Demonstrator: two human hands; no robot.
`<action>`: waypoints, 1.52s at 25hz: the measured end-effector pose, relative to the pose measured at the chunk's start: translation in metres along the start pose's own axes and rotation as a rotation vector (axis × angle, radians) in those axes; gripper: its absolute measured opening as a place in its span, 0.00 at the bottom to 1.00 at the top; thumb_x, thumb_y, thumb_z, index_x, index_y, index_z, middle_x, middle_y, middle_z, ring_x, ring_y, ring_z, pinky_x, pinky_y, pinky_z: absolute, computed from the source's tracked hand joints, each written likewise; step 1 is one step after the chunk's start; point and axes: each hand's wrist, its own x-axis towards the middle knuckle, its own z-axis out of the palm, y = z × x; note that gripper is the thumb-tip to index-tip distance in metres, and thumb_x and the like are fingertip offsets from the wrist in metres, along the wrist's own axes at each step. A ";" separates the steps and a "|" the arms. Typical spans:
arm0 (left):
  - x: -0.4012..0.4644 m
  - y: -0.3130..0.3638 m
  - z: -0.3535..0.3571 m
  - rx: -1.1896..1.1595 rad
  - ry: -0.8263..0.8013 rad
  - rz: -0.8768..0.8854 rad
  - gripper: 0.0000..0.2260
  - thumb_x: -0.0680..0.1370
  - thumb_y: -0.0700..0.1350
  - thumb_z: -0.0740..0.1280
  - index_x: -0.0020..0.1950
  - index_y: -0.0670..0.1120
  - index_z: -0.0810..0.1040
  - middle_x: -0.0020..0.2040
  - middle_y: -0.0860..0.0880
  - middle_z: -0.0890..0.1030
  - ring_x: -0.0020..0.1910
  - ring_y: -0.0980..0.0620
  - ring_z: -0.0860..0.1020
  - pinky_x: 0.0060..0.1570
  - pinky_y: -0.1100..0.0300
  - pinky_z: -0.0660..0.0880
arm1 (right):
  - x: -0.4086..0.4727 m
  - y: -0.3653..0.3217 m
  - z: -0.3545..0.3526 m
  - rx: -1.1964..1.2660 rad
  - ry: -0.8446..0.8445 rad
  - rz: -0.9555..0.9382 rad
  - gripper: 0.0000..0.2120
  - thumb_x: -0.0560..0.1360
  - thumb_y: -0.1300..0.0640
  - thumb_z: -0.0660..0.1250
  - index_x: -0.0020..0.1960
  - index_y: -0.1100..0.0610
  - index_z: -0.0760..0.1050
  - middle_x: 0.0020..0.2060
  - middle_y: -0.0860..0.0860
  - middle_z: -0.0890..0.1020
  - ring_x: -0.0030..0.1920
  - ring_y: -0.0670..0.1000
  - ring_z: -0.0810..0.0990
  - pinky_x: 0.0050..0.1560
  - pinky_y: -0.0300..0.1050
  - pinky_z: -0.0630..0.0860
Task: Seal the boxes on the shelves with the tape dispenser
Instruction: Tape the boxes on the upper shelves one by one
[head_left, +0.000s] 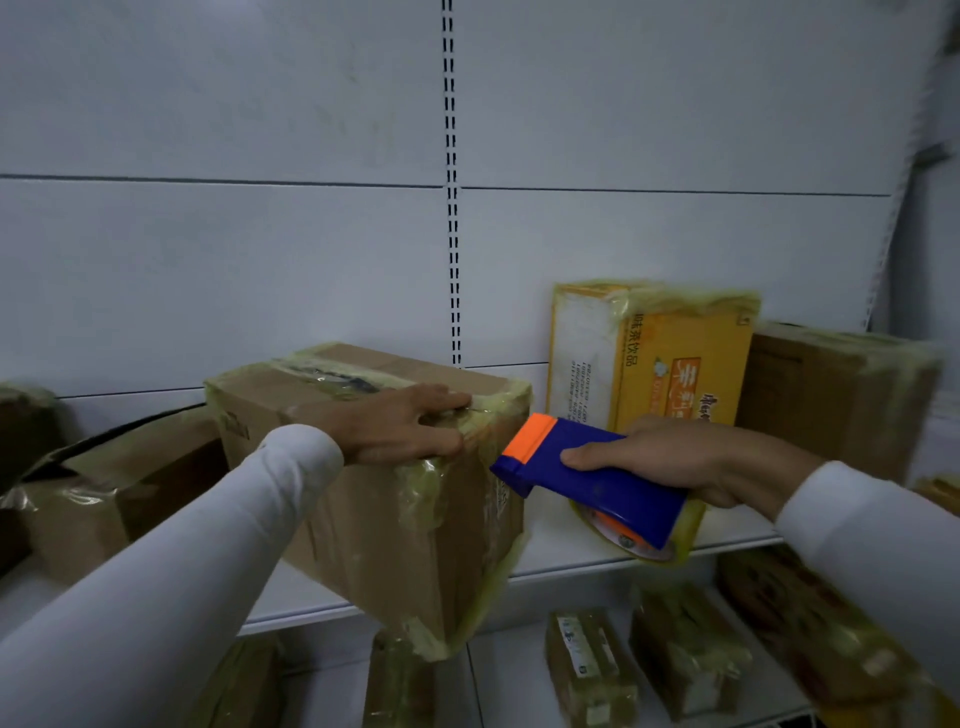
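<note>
A brown cardboard box (395, 519) with yellowish tape along its edges stands on the white shelf (571, 551), its near corner jutting over the shelf's front edge. My left hand (405, 423) rests flat on the box's top near the right front edge, fingers spread. My right hand (675, 460) grips a blue tape dispenser (597, 478) with an orange tip, held just right of the box's upper right corner, its tip close to the box. The roll of yellowish tape (670, 540) shows under the dispenser.
A yellow printed box (675, 358) and a brown taped box (841, 400) stand to the right on the same shelf. An open, crumpled box (104, 488) sits at the left. Several small taped boxes (685, 654) lie on the lower shelf.
</note>
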 end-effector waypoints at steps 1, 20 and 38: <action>0.000 0.001 0.000 0.006 -0.002 0.012 0.44 0.56 0.67 0.57 0.74 0.62 0.62 0.77 0.56 0.57 0.75 0.53 0.58 0.72 0.57 0.56 | 0.002 -0.007 0.004 -0.017 0.031 0.017 0.25 0.71 0.39 0.71 0.52 0.60 0.79 0.40 0.55 0.86 0.38 0.53 0.84 0.40 0.43 0.78; -0.033 -0.009 -0.032 0.133 -0.165 0.064 0.34 0.66 0.58 0.63 0.73 0.62 0.63 0.72 0.58 0.66 0.66 0.56 0.67 0.68 0.59 0.61 | -0.044 0.015 0.037 -0.357 0.529 -0.283 0.21 0.74 0.38 0.66 0.41 0.58 0.75 0.32 0.52 0.81 0.30 0.46 0.80 0.33 0.41 0.73; -0.037 -0.004 0.023 0.466 0.425 0.112 0.25 0.77 0.58 0.64 0.71 0.51 0.68 0.67 0.47 0.75 0.62 0.44 0.75 0.59 0.53 0.71 | -0.025 0.020 0.028 -0.110 0.260 -0.608 0.14 0.72 0.43 0.69 0.40 0.54 0.75 0.29 0.46 0.82 0.29 0.41 0.81 0.27 0.30 0.69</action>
